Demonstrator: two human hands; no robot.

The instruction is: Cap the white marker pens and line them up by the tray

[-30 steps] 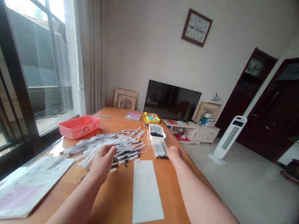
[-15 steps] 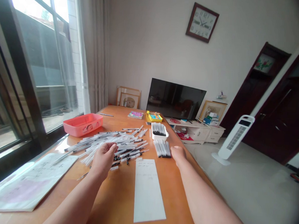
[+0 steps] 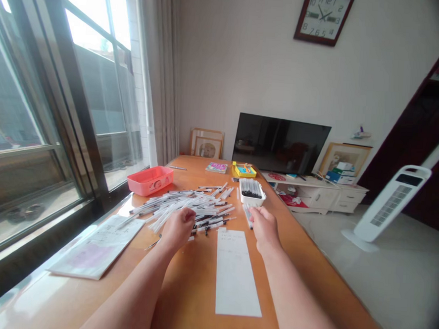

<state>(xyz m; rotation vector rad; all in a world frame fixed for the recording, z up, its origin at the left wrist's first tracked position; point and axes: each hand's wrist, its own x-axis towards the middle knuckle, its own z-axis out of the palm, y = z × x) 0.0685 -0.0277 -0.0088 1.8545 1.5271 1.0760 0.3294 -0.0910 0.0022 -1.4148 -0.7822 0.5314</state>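
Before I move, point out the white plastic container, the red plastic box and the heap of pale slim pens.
White plastic container (image 3: pixel 250 200), head view: front wall.
Red plastic box (image 3: pixel 147 186), head view: front wall.
Heap of pale slim pens (image 3: pixel 190 201), head view: its middle.

Both forearms bare, entering from the bottom edge. Left forearm slants up and rightward from lower left of centre; left hand just left of frame centre, below mid-height, fingers curled in, thumb side toward the right. Right forearm slants up and leftward; right hand right of centre, back upward, fingers bent, fingertips pointing up-left, partly hidden. Hands well apart, at near-equal height.
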